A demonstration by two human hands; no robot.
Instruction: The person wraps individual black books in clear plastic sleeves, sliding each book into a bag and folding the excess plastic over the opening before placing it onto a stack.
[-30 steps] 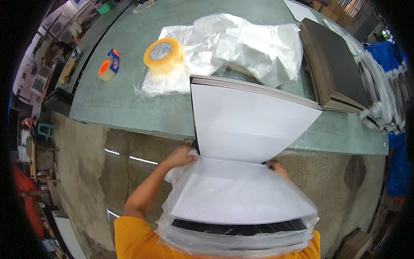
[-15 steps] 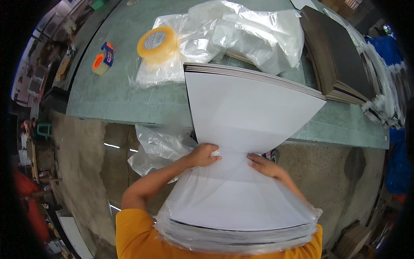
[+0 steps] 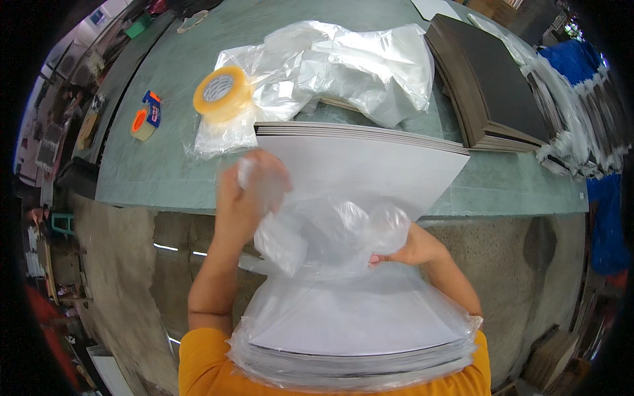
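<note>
A stack of white boards (image 3: 356, 162) leans from the table's front edge down toward my body. A clear plastic bag (image 3: 330, 231) covers its near part, bunched up in loose folds across the middle. My left hand (image 3: 254, 188), smeared by motion, is raised over the stack's left side with a bit of the film between its fingers. On the right side, my right hand (image 3: 415, 247) grips the bunched film, its fingertips showing below the folds. The bag's near end lies in layers against my orange shirt.
On the green table (image 3: 178, 132) are a large tape roll (image 3: 221, 92), a tape dispenser (image 3: 146, 117) with blue and orange parts, and a heap of clear plastic bags (image 3: 350, 59). Dark boards (image 3: 489, 79) stand stacked at the right, beside plastic-wrapped bundles (image 3: 581, 125).
My left hand has lifted up and left from the middle of the stack, pulling film. The bag has bunched higher over the boards, and my right hand has shifted slightly right.
</note>
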